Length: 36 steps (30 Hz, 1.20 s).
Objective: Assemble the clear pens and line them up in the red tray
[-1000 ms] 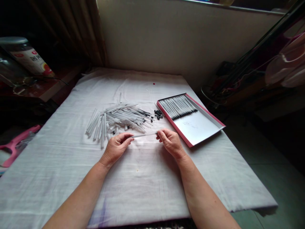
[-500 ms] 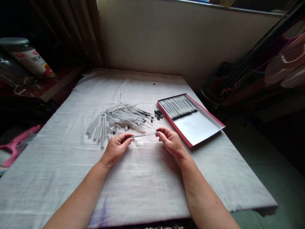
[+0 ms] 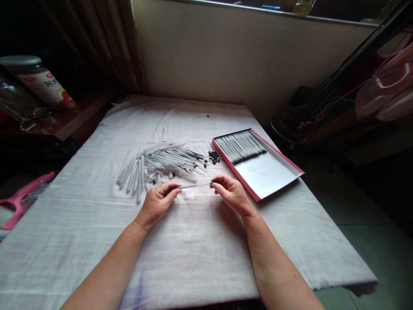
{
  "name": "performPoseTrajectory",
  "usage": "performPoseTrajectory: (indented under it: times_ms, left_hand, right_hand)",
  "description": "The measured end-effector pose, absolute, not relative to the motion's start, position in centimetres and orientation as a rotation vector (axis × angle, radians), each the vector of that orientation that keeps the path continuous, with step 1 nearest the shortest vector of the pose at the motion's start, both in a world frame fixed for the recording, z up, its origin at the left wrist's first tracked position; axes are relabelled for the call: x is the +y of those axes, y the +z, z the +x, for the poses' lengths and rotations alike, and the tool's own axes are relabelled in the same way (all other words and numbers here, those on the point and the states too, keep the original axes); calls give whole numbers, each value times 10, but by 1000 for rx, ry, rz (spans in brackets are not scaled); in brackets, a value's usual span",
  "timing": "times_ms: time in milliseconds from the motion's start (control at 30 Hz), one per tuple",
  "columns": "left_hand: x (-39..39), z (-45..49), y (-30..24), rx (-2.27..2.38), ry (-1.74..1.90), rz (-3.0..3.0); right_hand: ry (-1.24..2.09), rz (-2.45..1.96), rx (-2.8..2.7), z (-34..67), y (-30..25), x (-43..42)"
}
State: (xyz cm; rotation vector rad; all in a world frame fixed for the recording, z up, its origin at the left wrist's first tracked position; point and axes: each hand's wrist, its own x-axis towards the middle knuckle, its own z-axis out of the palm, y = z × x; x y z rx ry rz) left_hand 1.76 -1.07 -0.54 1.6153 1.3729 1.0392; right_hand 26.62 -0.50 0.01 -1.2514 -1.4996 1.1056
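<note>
A thin, clear pen tube [image 3: 195, 185] stretches nearly level between my hands, a little above the cloth. My left hand [image 3: 160, 198] pinches its left end between thumb and fingers. At the other end, the fingertips of my right hand [image 3: 230, 191] are closed on the tube, hiding its tip. Just beyond my left hand lies a loose pile of clear pen tubes [image 3: 161, 157], with thin dark refills [image 3: 195, 155] mixed in on its right side. Small black caps [image 3: 214, 156] are heaped between that pile and the box.
A shallow pink-edged box [image 3: 271, 178] at the right holds a row of pens [image 3: 240, 145] with black ends. White cloth [image 3: 193, 262] covers the table. A labelled jar [image 3: 41, 82] stands at left, above a pink-handled object [image 3: 24, 200].
The view has tilted very slightly, so the table things appear a bit lower. Both hands keep their pinch on the pen tube, with no other clear movement.
</note>
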Motion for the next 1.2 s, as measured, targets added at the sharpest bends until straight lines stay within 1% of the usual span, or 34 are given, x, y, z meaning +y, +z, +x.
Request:
performPoseTrajectory:
  times_ms: [367, 700, 900, 1067, 1200]
  left_hand:
    - [-14, 19, -5, 1349, 1061, 1671]
    - [-22, 29, -7, 1343, 1152, 1936]
    - [-24, 32, 0, 1403, 1198, 2151]
    - [-24, 35, 0, 1420, 1191, 2010]
    - [-21, 32, -2, 1447, 1229, 1838]
  right_hand:
    - [1217, -1289, -1365, 264, 14, -6]
    - [1197, -1341, -1216, 266, 14, -4]
    - [1250, -1378, -1162, 266, 16, -5]
    - [1225, -1349, -1135, 275, 18, -2]
    - [1084, -1264, -1012, 294, 21, 1]
